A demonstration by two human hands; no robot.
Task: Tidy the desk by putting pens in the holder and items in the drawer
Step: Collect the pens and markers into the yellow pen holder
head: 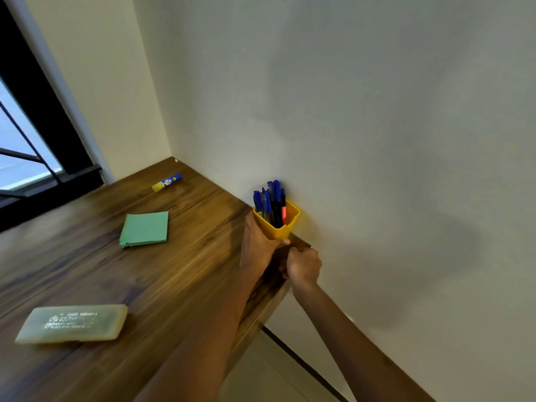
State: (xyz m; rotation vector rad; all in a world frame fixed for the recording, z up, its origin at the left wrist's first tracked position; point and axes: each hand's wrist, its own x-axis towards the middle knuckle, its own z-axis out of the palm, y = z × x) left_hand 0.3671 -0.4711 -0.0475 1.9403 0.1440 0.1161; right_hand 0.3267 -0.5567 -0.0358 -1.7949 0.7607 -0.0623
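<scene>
**Holder steadied at the wall edge, drawer pull next**

Nearest the camera, a translucent case [72, 323] with printed lettering lies flat on the wooden surface [179, 285], well apart from everything else. Past it, both forearms reach toward the wall side of the surface. The right hand [303, 266] is curled into a fist at the edge of the surface, knuckles up — it looks to be gripping something there, possibly a drawer pull, though what the fingers close on is hidden. The left hand [258, 250] lies just beside it, palm against the side of the yellow holder [280, 224] with the thumb wrapped round its lower front, so it grips the holder.

The pens [271, 203] already stand upright in the holder (mostly blue, one with a pink band), right against the wall. My read: the pen part is done and the drawer is being opened. To do that well, keep the left hand firm on the holder so a tug does not tip it, and pull straight out — not upward.

Farther off, a green notepad [145, 229] and, near the corner, a glue stick [167, 182] lie loose, not yet put away.
</scene>
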